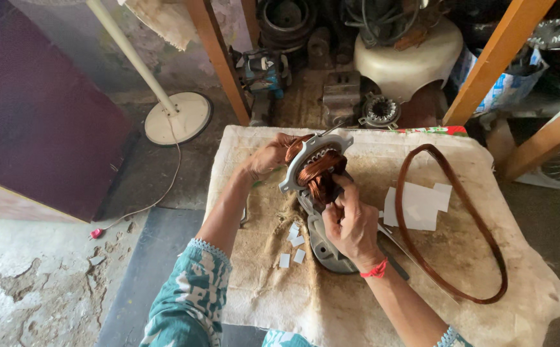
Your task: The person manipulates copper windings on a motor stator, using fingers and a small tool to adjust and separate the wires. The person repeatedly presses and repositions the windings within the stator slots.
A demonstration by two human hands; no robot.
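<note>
though small, looks heavy and rigid: grey motor stator (pixel 315 168) propped upright mid-bench (pixel 357 302). left hand (pixel 270 156) clasping its metal rim; right hand (pixel 352 222) fingers pinching fragile copper winding (pixel 322 173). best gripped by frame, never wire.

Lower housing (pixel 331 254) under right hand (pixel 355 225)
</note>
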